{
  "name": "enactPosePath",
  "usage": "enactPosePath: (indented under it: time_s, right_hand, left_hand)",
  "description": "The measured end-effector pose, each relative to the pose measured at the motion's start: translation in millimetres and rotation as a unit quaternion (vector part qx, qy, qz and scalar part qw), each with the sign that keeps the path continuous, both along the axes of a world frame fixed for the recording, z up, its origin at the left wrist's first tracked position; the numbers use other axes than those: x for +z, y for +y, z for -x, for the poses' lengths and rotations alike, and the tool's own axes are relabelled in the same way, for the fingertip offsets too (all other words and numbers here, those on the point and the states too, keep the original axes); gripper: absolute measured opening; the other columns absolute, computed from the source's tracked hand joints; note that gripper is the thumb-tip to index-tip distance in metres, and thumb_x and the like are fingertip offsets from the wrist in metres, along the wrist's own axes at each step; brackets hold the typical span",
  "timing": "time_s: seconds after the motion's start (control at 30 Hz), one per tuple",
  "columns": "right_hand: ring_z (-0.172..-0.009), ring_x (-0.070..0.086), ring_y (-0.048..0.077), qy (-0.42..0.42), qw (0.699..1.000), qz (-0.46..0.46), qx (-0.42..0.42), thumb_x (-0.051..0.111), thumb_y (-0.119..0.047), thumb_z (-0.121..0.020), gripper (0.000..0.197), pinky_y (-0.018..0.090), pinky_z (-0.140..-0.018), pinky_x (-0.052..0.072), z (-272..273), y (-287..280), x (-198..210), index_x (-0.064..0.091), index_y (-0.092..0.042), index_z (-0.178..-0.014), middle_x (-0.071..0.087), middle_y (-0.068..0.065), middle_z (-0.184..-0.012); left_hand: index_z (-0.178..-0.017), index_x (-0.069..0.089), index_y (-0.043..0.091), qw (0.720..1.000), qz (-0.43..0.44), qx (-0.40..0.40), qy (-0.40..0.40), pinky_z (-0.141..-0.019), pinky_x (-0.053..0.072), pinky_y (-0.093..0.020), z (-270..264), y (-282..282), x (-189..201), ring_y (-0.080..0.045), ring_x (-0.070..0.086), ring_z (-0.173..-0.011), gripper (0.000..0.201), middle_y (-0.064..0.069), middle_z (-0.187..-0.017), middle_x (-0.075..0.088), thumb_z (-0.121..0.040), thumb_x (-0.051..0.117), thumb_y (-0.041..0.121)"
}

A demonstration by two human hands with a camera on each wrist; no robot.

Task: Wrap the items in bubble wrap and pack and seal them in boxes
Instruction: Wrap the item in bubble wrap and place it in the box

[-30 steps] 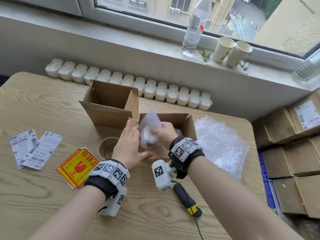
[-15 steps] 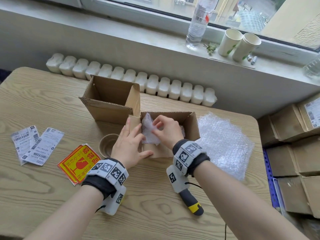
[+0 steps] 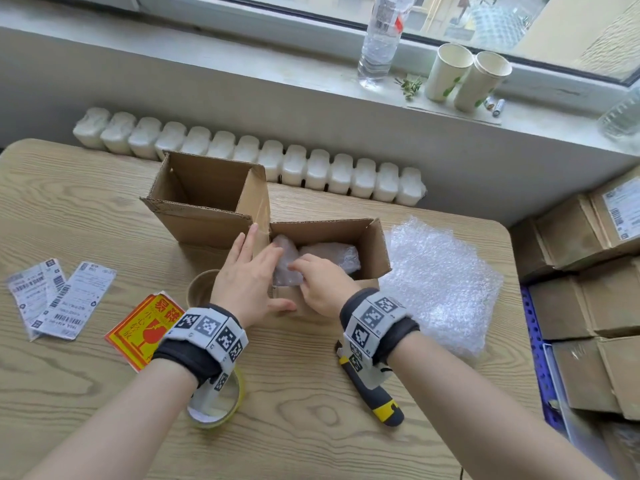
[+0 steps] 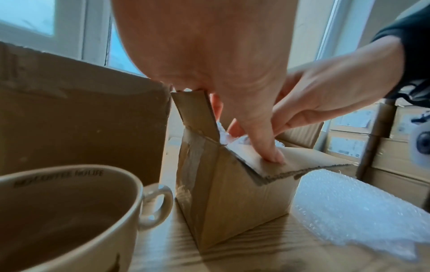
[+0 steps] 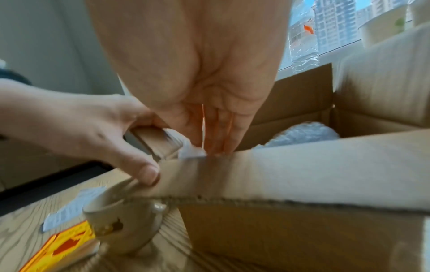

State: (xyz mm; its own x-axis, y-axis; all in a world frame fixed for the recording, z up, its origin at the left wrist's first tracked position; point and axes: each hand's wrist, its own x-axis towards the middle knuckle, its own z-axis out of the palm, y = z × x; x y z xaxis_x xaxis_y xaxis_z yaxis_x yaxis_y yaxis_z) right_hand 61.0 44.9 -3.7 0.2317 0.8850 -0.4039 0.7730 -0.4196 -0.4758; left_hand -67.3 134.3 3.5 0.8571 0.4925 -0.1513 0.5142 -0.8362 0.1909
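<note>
A small open cardboard box (image 3: 375, 244) sits mid-table with one bubble-wrapped bundle (image 3: 332, 256) lying inside. My right hand (image 3: 318, 284) pinches a second bubble-wrapped item (image 3: 285, 263) and holds it low in the box's left end; its fingertips (image 5: 216, 147) point down onto the wrap. My left hand (image 3: 247, 271) lies with straight fingers against the box's upright left flap (image 4: 195, 110), and its thumb (image 4: 267, 147) presses the near flap down. A bare beige mug (image 4: 69, 211) stands just left of the box.
A larger open box (image 3: 207, 202) stands behind left. A bubble wrap sheet (image 3: 440, 285) lies to the right, a utility knife (image 3: 381, 400) and a tape roll (image 3: 216, 407) near me. Fragile stickers (image 3: 145, 327) and shipping labels (image 3: 59, 299) lie left. Sealed boxes (image 3: 588, 289) are stacked at right.
My right hand has lowered the wrapped item from above the box down into its left end. The left hand has stayed on the flap.
</note>
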Motion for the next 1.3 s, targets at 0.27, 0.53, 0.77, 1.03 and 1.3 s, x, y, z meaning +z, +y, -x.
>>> enactPosePath:
  time_s: [0.27, 0.53, 0.77, 1.03, 1.3]
  right_hand:
    - [-0.127, 0.044, 0.019, 0.012, 0.997, 0.046, 0.053, 0.026, -0.029, -0.094, 0.049, 0.041, -0.106, 0.029, -2.4, -12.8, -4.9, 0.042, -0.022, -0.140, 0.045, 0.003, -0.141]
    - [-0.132, 0.034, 0.021, -0.014, 0.990, 0.113, 0.086, 0.020, -0.032, -0.100, 0.045, 0.042, -0.111, 0.021, -8.7, -5.7, -7.0, 0.036, -0.031, -0.143, 0.031, -0.005, -0.151]
    - [-0.121, 0.049, 0.024, -0.022, 0.999, 0.038, 0.031, 0.029, -0.029, -0.100, 0.038, 0.041, -0.104, 0.031, -5.3, -11.1, -7.6, 0.055, -0.016, -0.124, 0.053, 0.006, -0.131]
    - [-0.120, 0.049, 0.024, -0.092, 0.990, -0.079, -0.075, 0.042, -0.025, -0.098, 0.037, 0.038, -0.098, 0.042, -31.0, -37.9, 25.7, 0.049, -0.020, -0.135, 0.051, 0.002, -0.134]
    - [-0.111, 0.055, 0.022, -0.173, 0.968, -0.092, -0.159, 0.046, -0.026, -0.097, 0.033, 0.035, -0.087, 0.046, -80.2, -104.9, 56.1, 0.053, -0.018, -0.128, 0.055, 0.001, -0.127]
  left_hand:
    - [-0.118, 0.058, 0.019, 0.970, -0.156, -0.136, 0.128, -0.104, -0.001, -0.043, -17.3, 6.0, 1.0, -0.025, 0.004, -0.133, 0.079, 0.007, -0.138, 0.034, -0.072, 0.040, 0.081]
    - [-0.119, 0.059, 0.016, 0.944, -0.200, -0.156, 0.210, -0.107, -0.020, -0.055, -21.9, 15.6, -6.8, -0.037, -0.005, -0.143, 0.093, 0.008, -0.120, 0.058, -0.073, 0.015, 0.085]
    - [-0.131, 0.049, 0.032, 0.981, -0.053, -0.067, 0.174, -0.108, -0.021, -0.056, -17.7, 19.7, 1.4, -0.020, -0.009, -0.146, 0.071, 0.018, -0.140, 0.043, -0.083, 0.020, 0.076]
    - [-0.106, 0.065, 0.019, 0.996, -0.088, -0.016, -0.021, -0.093, 0.031, -0.036, -34.3, -8.1, 18.7, -0.020, 0.052, -0.109, 0.028, 0.002, -0.116, 0.062, -0.095, 0.044, 0.034]
    - [-0.109, 0.061, 0.017, 0.991, -0.075, -0.087, -0.064, -0.092, 0.038, -0.035, -99.8, -66.2, 34.7, -0.022, 0.052, -0.105, 0.028, -0.001, -0.112, 0.060, -0.096, 0.039, 0.030]
